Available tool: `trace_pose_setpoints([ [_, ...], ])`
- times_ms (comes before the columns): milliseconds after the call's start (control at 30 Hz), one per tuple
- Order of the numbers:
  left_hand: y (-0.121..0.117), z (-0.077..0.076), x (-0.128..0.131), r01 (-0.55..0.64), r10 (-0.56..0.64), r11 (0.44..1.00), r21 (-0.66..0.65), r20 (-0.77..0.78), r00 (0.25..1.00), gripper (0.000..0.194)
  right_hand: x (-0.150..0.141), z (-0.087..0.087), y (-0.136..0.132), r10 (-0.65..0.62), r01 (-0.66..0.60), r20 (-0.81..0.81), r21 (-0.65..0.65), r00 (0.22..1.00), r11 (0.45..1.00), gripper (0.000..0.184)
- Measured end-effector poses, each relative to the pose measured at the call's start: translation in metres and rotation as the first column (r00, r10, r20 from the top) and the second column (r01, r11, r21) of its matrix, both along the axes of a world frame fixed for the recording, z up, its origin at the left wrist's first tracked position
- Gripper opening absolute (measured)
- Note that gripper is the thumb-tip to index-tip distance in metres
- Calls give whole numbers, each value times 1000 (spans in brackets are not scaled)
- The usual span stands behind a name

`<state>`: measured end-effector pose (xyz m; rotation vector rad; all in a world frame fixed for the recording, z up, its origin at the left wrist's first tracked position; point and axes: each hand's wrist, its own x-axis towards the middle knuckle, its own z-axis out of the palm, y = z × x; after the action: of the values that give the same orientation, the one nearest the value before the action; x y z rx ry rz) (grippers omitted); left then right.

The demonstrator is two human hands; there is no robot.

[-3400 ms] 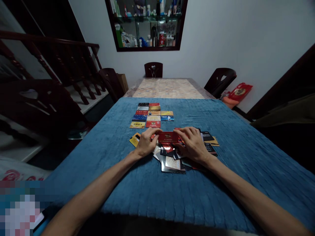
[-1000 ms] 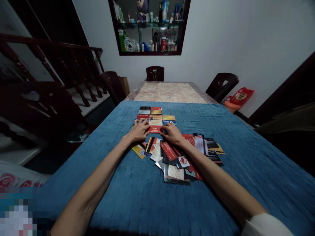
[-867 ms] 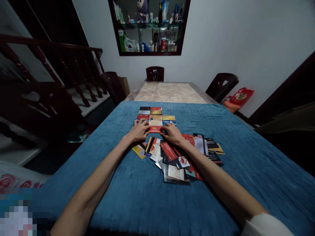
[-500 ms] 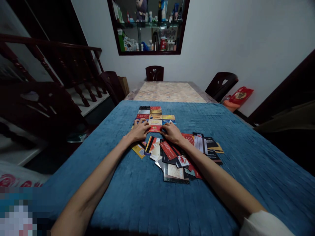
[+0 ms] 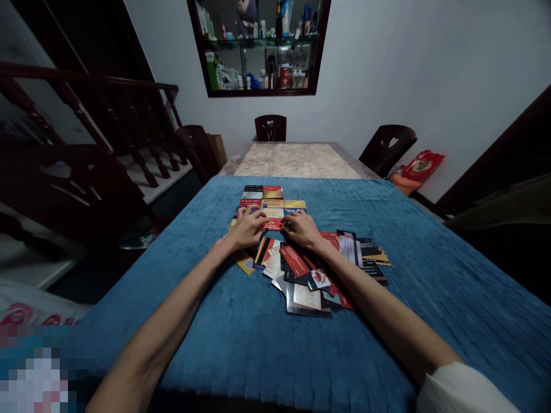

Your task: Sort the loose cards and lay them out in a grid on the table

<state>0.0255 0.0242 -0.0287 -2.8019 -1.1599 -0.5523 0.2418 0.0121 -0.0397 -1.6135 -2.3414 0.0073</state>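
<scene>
Possibly the red card [image 5: 272,224] between the curled left hand [image 5: 249,225] and right hand [image 5: 300,226] (pinched or not, I cannot tell), nearer the left edge of the surface [image 5: 297,159] than its right, nudges neighbouring cards [image 5: 272,213] askew if either hand drags sideways.

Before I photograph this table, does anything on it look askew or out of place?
Yes, the pile of cards: they overlap at mixed angles on the blue blanket, which looks messy compared with the neat rows of cards just beyond. Nothing looks spilled; fine damage would be too small to tell.
</scene>
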Motion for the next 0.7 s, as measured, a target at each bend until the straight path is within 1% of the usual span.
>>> trace_pose_setpoints([
  [200, -25, 12, 19, 147, -147, 989, -30, 5, 989, 38, 1, 11, -6, -29, 29, -6, 9, 1000, 1000, 30],
  [300, -37, 12, 28, 211, -211, 976, -44, 10, 977, 44, 2, 17, -9, -24, 24, 5, 43, 1000, 999, 30],
  [400, -48, 9, 33, 251, -251, 966, -56, 16, 968, 43, 3, 22, -10, -18, 18, 0, 77, 1000, 997, 29],
  [500, -61, 6, 36, 266, -266, 961, -76, 11, 964, 38, 6, 26, -10, -12, 14, -23, 98, 1000, 995, 28],
  [567, -71, 6, 38, 255, -255, 963, -85, 6, 967, 35, 10, 26, -11, 14, -9, -48, 114, 999, 993, 27],
  [667, -85, 7, 42, 220, -221, 973, -71, -6, 975, 28, 20, 23, -16, 124, -113, -81, 130, 989, 985, 26],
  [700, -90, 8, 44, 210, -211, 976, -60, -16, 977, 29, 24, 20, -19, 171, -159, -87, 129, 981, 979, 27],
])
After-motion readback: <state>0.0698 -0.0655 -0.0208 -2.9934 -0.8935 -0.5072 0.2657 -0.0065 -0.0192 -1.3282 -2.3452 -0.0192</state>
